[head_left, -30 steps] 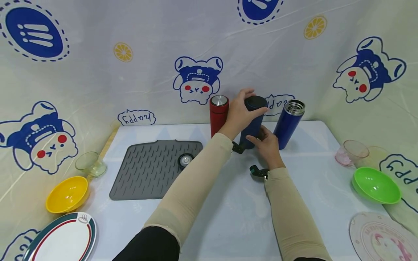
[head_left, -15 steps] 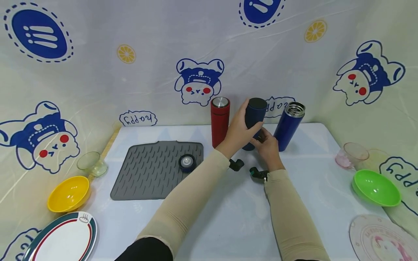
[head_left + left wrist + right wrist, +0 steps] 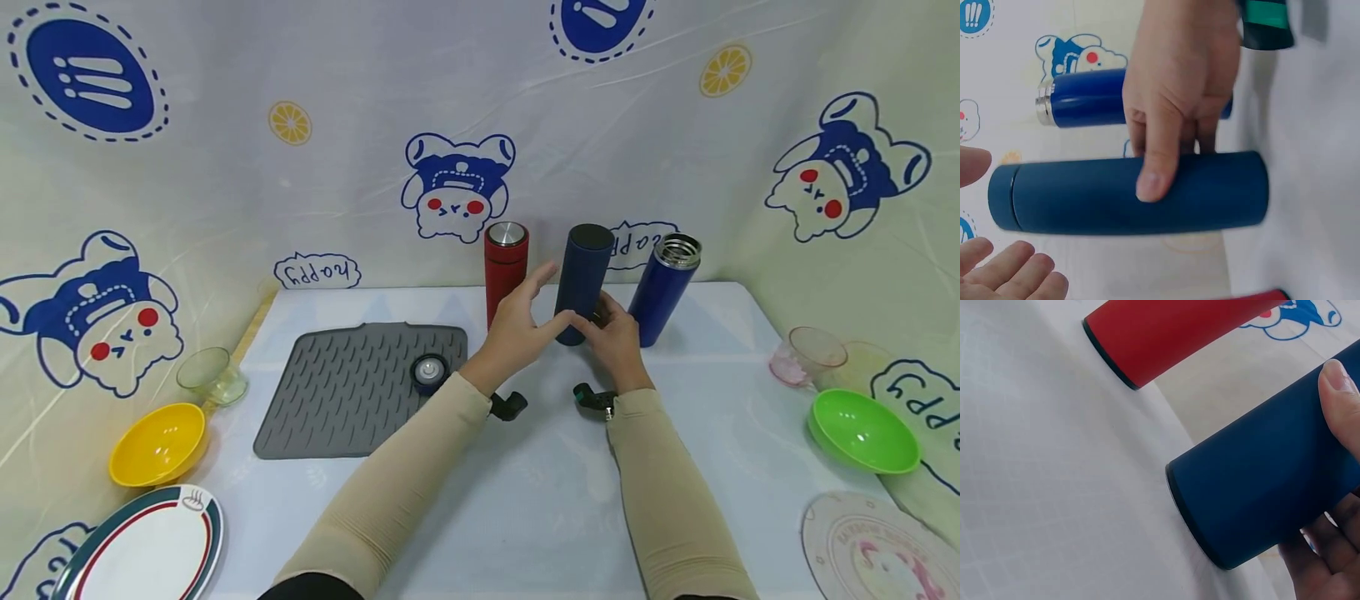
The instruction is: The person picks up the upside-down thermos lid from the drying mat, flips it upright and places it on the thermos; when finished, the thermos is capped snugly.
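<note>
A dark blue thermos [image 3: 585, 267] with its lid on stands upright at the back of the table. My right hand [image 3: 617, 346] grips its lower body from the right, thumb [image 3: 1340, 403] in front and fingers behind. To the left of this thermos is my left hand [image 3: 513, 337], thumb and fingers spread, holding nothing. In the left wrist view its fingers [image 3: 1016, 275] show apart from the lidded end. Just right of the right hand stands a brighter blue thermos [image 3: 663, 296], lidless, its steel mouth showing. A red thermos [image 3: 504, 275] is behind the left hand.
On the grey draining mat [image 3: 330, 392] at left lies a round dark lid [image 3: 430, 373]. Further left are a glass [image 3: 213, 377], a yellow bowl [image 3: 159, 446] and a plate [image 3: 150, 550]. A pinkish glass [image 3: 810, 357], green bowl [image 3: 862, 432] and pink-printed round mat [image 3: 870, 542] line the right side.
My left hand has let go of the dark blue thermos's top and moved down and left, away from it. The right hand keeps its grip on the lower body.
</note>
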Available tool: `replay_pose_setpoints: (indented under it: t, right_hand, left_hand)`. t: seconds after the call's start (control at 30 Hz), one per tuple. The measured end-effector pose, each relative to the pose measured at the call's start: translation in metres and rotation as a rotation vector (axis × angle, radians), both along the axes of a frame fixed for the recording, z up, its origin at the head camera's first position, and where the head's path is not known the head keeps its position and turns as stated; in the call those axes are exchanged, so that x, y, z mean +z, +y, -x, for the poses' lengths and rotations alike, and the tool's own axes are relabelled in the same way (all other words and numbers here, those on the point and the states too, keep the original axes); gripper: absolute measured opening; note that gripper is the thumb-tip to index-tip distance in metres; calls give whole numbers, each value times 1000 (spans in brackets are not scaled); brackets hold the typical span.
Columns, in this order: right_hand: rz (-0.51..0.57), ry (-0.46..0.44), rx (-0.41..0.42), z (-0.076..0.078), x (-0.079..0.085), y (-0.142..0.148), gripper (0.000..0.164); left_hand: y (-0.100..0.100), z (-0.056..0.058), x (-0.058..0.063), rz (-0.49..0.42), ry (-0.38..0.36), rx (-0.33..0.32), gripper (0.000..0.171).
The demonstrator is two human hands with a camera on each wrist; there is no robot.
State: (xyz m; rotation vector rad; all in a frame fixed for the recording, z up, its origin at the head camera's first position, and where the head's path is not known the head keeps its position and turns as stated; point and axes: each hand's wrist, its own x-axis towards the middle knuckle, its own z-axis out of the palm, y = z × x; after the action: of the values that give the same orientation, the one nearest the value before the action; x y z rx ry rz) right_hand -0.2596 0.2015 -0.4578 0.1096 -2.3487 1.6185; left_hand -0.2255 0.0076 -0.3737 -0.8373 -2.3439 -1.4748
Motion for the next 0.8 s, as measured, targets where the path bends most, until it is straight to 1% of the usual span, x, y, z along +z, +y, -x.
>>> replay_pose_setpoints:
  t: [0.1, 0.23, 0.33, 0.43, 0.53, 0.6, 0.7, 0.8]
  right_hand:
    - [8, -23, -4, 0, 0, -1, 77]
    - [8, -50, -18, 0, 0, -2, 78]
    - [6, -61, -18, 0, 2, -3, 79]
    - [-1, -68, -20, 0, 3, -3, 80]
    - [6, -78, -23, 0, 5, -2, 81]
    - [9, -93, -26, 0, 5, -2, 81]
    - [15, -108, -21, -1, 3, -2, 82]
    - [10, -112, -14, -1, 2, -2, 82]
  left_hand:
    - [-14, -4, -5, -8, 15, 6, 65]
    - [-37, -10, -10, -4, 24, 56, 63]
    - [-55, -16, -13, -19, 34, 89, 61]
    - [-74, -22, -15, -24, 61, 104, 58]
    - [-93, -25, -19, 2, 76, 123, 58]
    - [-107, -27, -22, 13, 74, 145, 59]
    - [-128, -29, -25, 6, 56, 191, 59]
    - [-148, -31, -28, -17, 16, 239, 59]
